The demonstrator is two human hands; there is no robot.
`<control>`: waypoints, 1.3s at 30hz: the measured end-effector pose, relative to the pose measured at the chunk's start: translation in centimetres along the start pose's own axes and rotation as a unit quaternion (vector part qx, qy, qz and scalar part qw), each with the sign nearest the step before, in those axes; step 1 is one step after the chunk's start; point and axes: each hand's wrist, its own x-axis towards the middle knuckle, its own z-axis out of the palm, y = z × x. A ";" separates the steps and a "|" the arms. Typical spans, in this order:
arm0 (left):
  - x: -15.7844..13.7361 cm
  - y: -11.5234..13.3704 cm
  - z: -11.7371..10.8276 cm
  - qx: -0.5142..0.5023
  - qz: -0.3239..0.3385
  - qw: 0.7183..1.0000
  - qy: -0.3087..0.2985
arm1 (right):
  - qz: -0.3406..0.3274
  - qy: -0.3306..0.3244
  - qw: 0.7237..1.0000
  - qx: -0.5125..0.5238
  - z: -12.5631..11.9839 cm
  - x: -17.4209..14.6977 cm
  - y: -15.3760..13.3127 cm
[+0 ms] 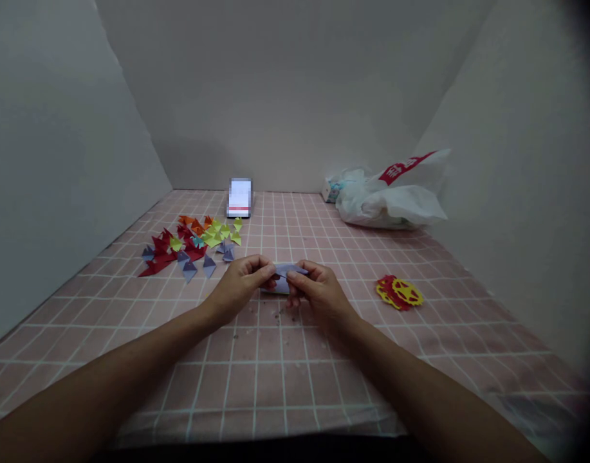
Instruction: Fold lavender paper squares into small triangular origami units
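Between both hands, just above the middle of the table, is a small folded piece of light purple paper [291,268]. My left hand [241,281] pinches its left end between thumb and fingers. The right end is gripped by my right hand [322,290], its thumb lying on top of the paper. Under the hands, partly hidden by them, lies more light purple paper [276,287], perhaps a stack of sheets. Off to the left sits a group of folded paper pieces [209,265] in red, orange, yellow, blue and purple, with pointed tips standing up.
A pink checked cloth [256,386] covers the table. A phone [240,197] with a lit, blurred screen stands at the back. Back right are a white plastic bag [396,202] and a small box [330,190]. Red and yellow cut-out discs [401,292] lie right of my hands.
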 end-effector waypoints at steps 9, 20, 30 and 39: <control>-0.2 0.4 0.1 0.062 0.007 0.998 -0.007 | 0.015 -0.007 0.998 -0.054 0.3 -0.3 -0.2; 0.0 0.1 0.0 0.026 -0.005 0.999 0.023 | 0.018 -0.019 0.998 -0.060 0.0 0.1 -0.1; 0.3 0.1 -0.3 -0.050 -0.006 0.998 0.032 | -0.023 0.018 0.997 -0.074 -0.2 0.0 0.0; 0.2 0.2 -0.3 0.048 -0.075 0.995 -0.049 | -0.050 0.006 0.983 -0.178 0.2 -0.3 -0.3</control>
